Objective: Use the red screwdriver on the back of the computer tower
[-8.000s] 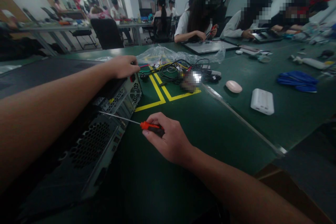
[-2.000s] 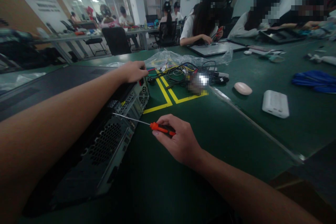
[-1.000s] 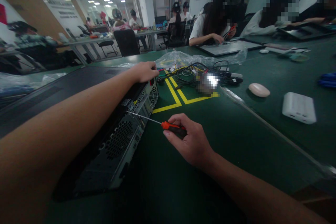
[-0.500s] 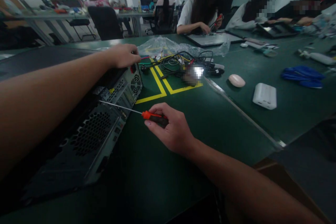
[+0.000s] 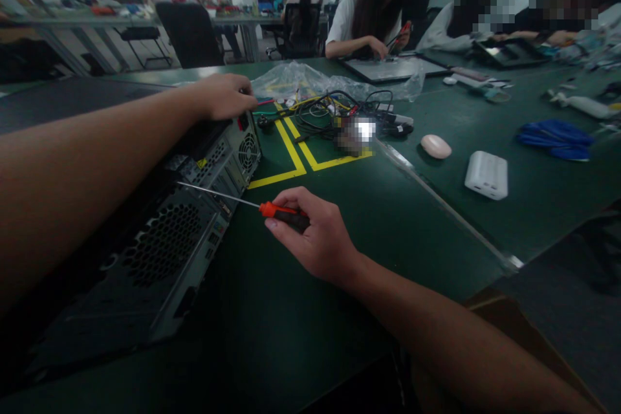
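Note:
A black computer case (image 5: 162, 246) lies on the left of the green table, its metal back panel with vent holes and ports turned to the right. My left hand (image 5: 229, 96) grips the case's far corner, fingers curled over the edge. In my right hand (image 5: 315, 229) is a screwdriver (image 5: 286, 213) with an orange and black handle, the thumb and fingers closed around it. Its long thin shaft points left across the back panel, and the tip reaches the case near the upper edge of the large vent. Whether the tip sits in a screw I cannot tell.
Behind the case lie tangled cables (image 5: 320, 116) and clear plastic wrap (image 5: 291, 77). Yellow tape (image 5: 279, 178) marks the table. To the right are a pink oval object (image 5: 435, 147), a white block-shaped device (image 5: 486, 174) and a blue bundle (image 5: 554, 139). Several people work beyond.
The view has shifted slightly, so everything sits a little further left and up. Both hands keep their hold, and the screwdriver stays against the case.

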Demonstrator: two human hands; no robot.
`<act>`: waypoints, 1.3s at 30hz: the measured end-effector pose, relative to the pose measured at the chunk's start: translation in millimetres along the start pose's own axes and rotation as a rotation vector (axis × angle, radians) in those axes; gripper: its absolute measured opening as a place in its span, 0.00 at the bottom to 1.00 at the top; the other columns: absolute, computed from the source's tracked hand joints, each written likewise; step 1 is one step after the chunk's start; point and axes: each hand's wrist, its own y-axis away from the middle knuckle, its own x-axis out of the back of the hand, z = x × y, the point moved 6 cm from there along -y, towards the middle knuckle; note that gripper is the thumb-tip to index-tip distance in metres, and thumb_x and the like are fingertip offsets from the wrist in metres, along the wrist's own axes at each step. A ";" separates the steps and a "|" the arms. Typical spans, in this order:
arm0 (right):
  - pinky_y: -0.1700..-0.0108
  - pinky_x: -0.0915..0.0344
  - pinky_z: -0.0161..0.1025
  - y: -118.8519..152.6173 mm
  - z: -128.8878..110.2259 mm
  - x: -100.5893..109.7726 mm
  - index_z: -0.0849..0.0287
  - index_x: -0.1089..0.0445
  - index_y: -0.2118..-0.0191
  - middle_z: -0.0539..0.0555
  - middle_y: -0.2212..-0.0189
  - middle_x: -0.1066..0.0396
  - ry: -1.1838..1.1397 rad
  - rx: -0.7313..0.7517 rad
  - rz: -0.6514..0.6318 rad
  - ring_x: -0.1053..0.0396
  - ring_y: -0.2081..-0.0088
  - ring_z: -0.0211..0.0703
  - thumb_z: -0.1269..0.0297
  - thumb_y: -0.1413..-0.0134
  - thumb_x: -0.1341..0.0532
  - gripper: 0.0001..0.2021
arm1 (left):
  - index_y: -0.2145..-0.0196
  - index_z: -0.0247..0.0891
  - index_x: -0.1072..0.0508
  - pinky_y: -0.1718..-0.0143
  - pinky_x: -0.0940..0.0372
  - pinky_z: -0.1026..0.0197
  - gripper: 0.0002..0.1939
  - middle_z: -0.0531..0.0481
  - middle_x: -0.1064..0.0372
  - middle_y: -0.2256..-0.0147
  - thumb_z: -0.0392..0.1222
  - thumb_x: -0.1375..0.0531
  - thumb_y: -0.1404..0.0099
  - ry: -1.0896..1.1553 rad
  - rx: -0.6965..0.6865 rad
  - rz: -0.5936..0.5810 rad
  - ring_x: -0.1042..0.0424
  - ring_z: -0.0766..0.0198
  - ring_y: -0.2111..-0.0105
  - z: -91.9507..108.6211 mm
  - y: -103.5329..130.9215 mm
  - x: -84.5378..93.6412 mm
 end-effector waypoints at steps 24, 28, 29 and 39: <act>0.58 0.31 0.42 0.1 -1.9 1.1 0.53 0.26 0.52 0.51 0.59 0.20 -0.032 0.031 0.002 0.27 0.65 0.42 0.58 0.29 0.31 0.07 | 0.36 0.32 0.22 0.33 0.32 0.46 0.25 0.38 0.22 0.37 0.49 0.48 0.17 -0.011 0.000 0.009 0.29 0.52 0.48 -2.9 -2.5 -1.2; 0.58 0.31 0.42 0.1 -0.4 0.8 0.52 0.25 0.52 0.51 0.59 0.19 -0.015 0.017 0.002 0.27 0.65 0.42 0.58 0.28 0.31 0.07 | 0.35 0.31 0.22 0.31 0.33 0.45 0.26 0.37 0.22 0.35 0.49 0.48 0.18 0.008 -0.003 0.018 0.26 0.49 0.43 -2.4 -2.5 0.0; 0.58 0.31 0.42 0.0 0.0 0.5 0.52 0.25 0.52 0.51 0.59 0.19 -0.018 0.018 0.001 0.27 0.65 0.42 0.58 0.28 0.31 0.07 | 0.35 0.30 0.22 0.31 0.33 0.44 0.27 0.35 0.22 0.34 0.49 0.48 0.18 0.009 -0.002 0.014 0.25 0.46 0.41 -2.3 -2.5 0.1; 0.58 0.31 0.41 -0.1 0.2 0.6 0.54 0.24 0.52 0.51 0.59 0.18 -0.016 0.072 0.032 0.28 0.66 0.41 0.59 0.29 0.30 0.06 | 0.34 0.34 0.21 0.32 0.32 0.42 0.31 0.32 0.22 0.34 0.54 0.47 0.23 0.014 -0.014 0.016 0.24 0.40 0.38 -3.8 -2.5 1.1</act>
